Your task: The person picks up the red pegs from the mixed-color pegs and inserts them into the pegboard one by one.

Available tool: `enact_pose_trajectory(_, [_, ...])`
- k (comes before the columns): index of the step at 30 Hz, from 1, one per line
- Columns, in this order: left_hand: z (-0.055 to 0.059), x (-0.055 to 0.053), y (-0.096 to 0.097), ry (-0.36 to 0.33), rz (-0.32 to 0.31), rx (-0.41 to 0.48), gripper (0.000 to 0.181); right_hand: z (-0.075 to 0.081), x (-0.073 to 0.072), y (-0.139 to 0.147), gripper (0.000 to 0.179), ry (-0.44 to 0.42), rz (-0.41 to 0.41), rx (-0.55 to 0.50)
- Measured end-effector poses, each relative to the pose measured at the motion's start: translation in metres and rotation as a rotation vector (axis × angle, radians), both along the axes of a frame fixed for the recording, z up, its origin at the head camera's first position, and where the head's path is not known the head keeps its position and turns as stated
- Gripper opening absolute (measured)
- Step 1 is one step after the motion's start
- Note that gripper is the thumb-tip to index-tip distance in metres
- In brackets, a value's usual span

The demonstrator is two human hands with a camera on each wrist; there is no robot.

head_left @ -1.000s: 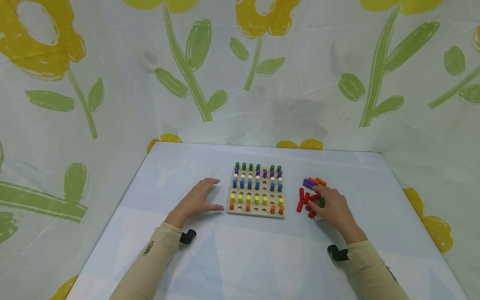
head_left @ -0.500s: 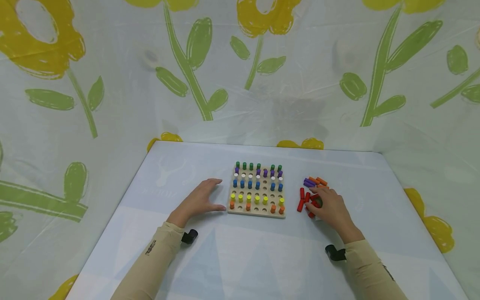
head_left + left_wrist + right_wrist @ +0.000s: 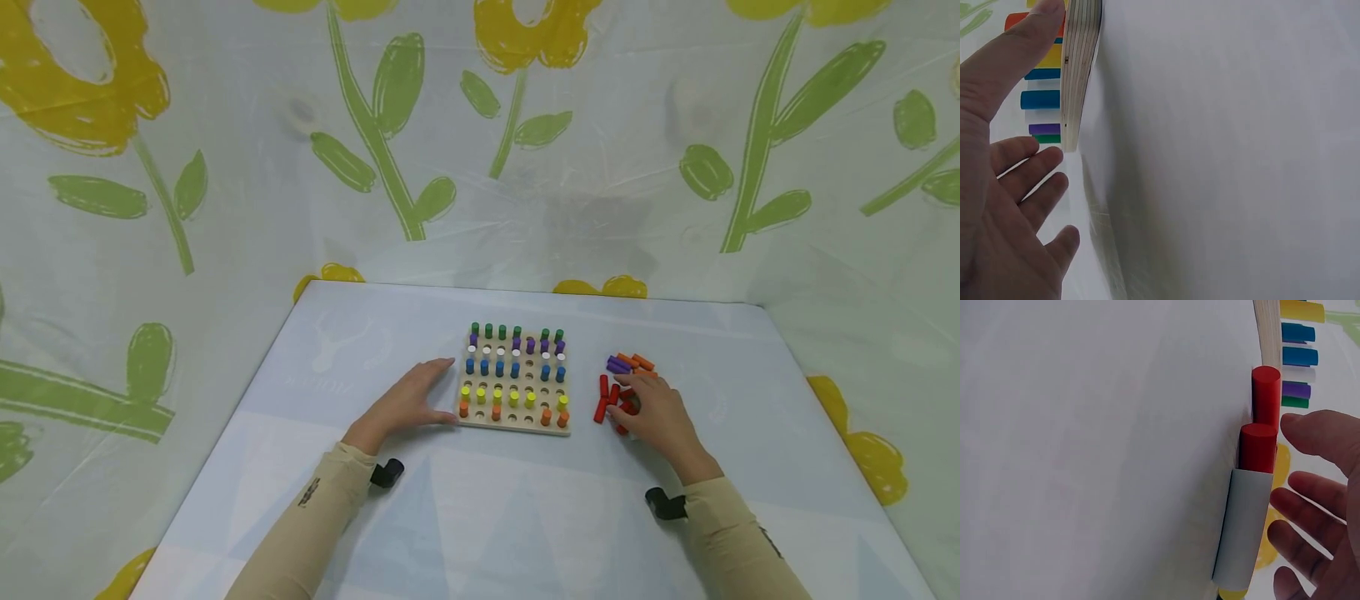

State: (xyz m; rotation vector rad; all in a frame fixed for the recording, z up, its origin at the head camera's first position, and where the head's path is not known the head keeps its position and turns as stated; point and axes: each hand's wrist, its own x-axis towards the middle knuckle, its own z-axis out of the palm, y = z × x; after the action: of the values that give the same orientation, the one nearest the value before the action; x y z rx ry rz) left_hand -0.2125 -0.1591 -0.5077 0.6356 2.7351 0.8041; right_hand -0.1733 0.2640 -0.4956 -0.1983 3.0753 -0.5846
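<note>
A wooden peg board [image 3: 480, 422] stands mid-table with rows of green, purple, white, blue, yellow and orange pegs upright in it; some holes are bare. My left hand [image 3: 408, 400] is at its left side, thumb and fingers spread; in the left wrist view the thumb overlaps the board's near corner. Loose red pegs [image 3: 603, 386] lie right of the board, and my right hand [image 3: 663, 421] is over them, covering part of the pile. In the right wrist view its thumb and fingers stand apart beside a red peg [image 3: 1257, 449] and a white peg [image 3: 1241, 525], with nothing between them.
Behind the red pegs lie loose purple pegs [image 3: 618, 364] and orange pegs [image 3: 643, 362]. A yellow peg [image 3: 1233, 594] shows beyond the white one. The pale table [image 3: 487, 517] meets a flower-printed cloth [image 3: 585, 225] at the back and sides.
My left hand has shifted slightly right, up to the board's edge. The right hand has edged left over the pile, and the green peg seen beneath it earlier is now hidden.
</note>
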Motion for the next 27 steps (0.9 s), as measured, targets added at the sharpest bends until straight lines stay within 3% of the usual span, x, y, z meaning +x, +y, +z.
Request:
enact_pose_trajectory(15, [-0.0045, -0.0019, 0.0031, -0.03, -0.039, 0.021, 0.107, -0.0022, -0.0035, -0.0002, 0.059, -0.004, 0.005, 0.028])
enact_pose_trajectory(27, [-0.0064, -0.0016, 0.0038, -0.008, -0.073, 0.015, 0.102, 0.0003, -0.0029, -0.0016, 0.061, -0.024, -0.003, 0.02])
